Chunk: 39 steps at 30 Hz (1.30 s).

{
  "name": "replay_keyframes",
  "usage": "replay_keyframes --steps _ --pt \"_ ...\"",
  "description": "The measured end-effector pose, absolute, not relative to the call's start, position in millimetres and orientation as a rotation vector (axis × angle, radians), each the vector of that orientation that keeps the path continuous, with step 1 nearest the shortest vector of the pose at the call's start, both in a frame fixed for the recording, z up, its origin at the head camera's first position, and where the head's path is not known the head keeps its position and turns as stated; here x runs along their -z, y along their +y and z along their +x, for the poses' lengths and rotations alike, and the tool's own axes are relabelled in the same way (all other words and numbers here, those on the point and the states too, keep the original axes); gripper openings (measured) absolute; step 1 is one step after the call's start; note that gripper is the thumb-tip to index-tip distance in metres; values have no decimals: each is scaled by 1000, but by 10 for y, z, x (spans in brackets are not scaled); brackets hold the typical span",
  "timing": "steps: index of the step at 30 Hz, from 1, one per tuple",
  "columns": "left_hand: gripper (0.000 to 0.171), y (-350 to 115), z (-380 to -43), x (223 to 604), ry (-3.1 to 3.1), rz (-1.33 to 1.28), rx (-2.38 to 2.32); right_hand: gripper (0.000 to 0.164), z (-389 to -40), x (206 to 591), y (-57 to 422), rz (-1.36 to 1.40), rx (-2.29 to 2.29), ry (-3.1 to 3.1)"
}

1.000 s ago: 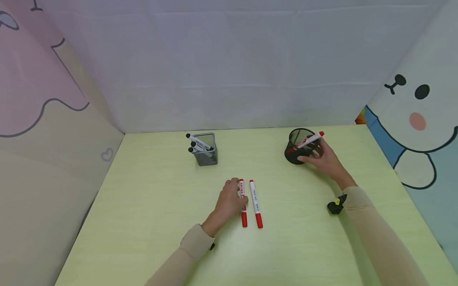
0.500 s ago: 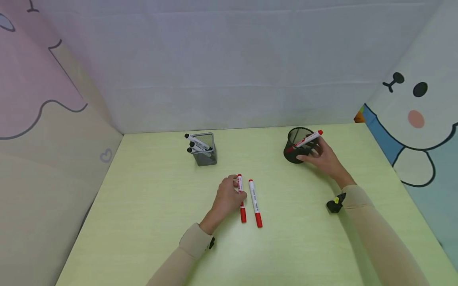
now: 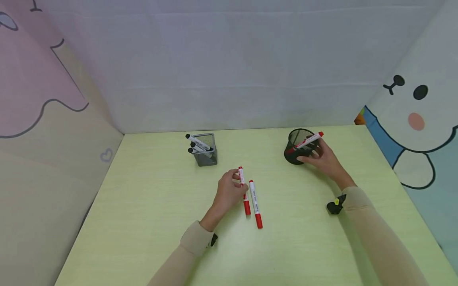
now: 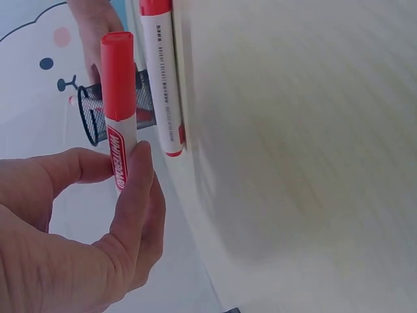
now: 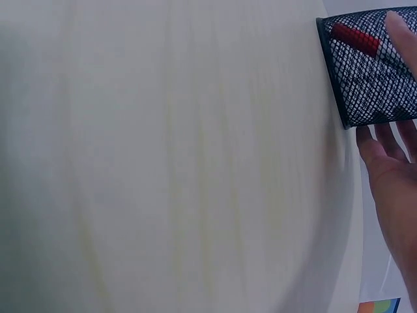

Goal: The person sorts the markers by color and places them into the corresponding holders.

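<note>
My left hand (image 3: pixel 229 191) pinches a red-capped whiteboard marker (image 4: pixel 120 85) between thumb and fingers, its cap pointing toward me in the head view. Just right of it on the table lies a second red-capped marker (image 3: pixel 254 200), white-barrelled. At the back right, my right hand (image 3: pixel 325 161) holds the side of a round black mesh pen cup (image 3: pixel 294 158), thumb and fingers on either side. One red marker (image 3: pixel 310 140) leans inside that cup, its end sticking out over the rim. The right wrist view shows the marker's red cap (image 5: pixel 355 39) through the mesh.
A square grey mesh pen holder (image 3: pixel 206 159) stands at the back left, with several black-capped markers (image 3: pixel 197 142) leaning out to the left. Behind the table's far edge hangs a white cloth (image 3: pixel 229 71). Cartoon-printed panels (image 3: pixel 422 131) flank both sides.
My left hand has picked up its marker, moving it slightly away from me and tilting it toward the other marker. The right hand keeps its hold on the cup.
</note>
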<state>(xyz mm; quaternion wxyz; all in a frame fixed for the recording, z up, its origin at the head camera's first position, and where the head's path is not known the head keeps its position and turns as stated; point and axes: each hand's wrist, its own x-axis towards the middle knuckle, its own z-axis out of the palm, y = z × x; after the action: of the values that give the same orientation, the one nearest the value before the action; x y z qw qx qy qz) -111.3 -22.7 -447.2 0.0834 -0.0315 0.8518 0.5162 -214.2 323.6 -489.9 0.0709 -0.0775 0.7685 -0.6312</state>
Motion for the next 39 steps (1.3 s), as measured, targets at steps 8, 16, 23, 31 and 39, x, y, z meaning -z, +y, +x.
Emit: replay_keyframes --steps 8,16,23,31,39 --pt "56 -160 -1158 4426 2516 -99 -1631 89 -2144 4907 3235 -246 1908 2307" --pt "52 -91 -1232 4371 2508 -102 -1721 87 -2149 4894 3227 -261 1905 2314" --pt "52 -32 -1305 4311 2512 -86 -1759 86 -2143 4891 3221 -246 1897 2318" --pt "52 42 -1360 4248 2511 -41 -1820 82 -2132 4905 3222 -245 1893 2319" --pt "51 111 -1437 4196 2502 -29 -1852 84 -2142 4908 3235 -260 1905 2309"
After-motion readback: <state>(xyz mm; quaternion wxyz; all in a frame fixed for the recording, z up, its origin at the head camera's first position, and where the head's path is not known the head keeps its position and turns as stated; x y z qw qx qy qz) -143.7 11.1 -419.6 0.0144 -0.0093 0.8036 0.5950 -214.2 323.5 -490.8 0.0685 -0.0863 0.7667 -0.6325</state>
